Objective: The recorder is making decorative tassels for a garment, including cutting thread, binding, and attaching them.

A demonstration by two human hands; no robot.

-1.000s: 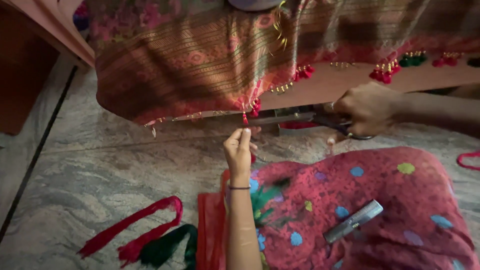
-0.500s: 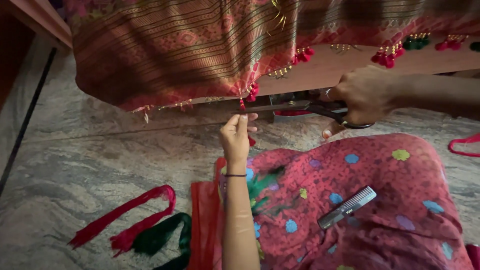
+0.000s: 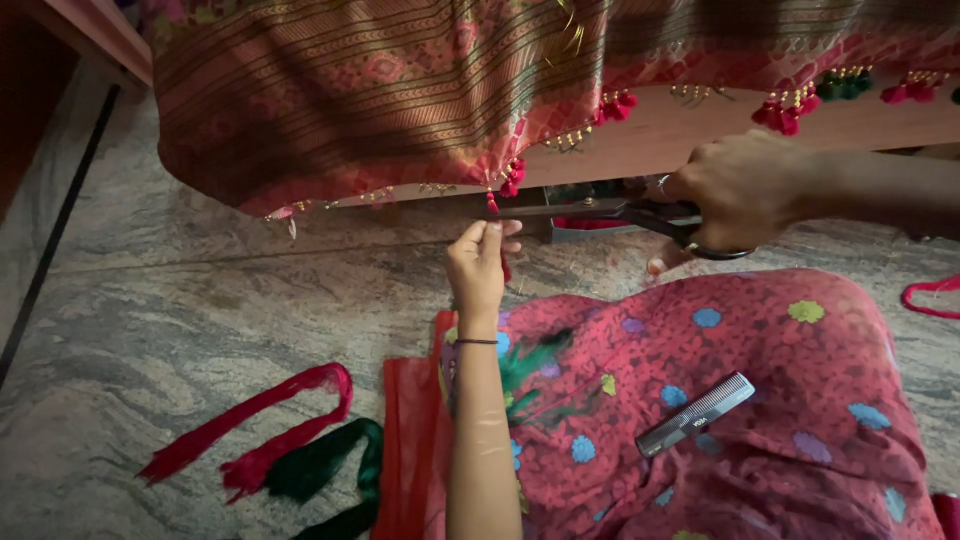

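My left hand (image 3: 478, 262) is raised, forearm running straight up from my lap, thumb and fingertips pinched together just below the hanging red tassel (image 3: 493, 203). My right hand (image 3: 735, 190) reaches in from the right of that tassel, fist closed and knuckles up; its finger positions appear curled, though shadow hides them.
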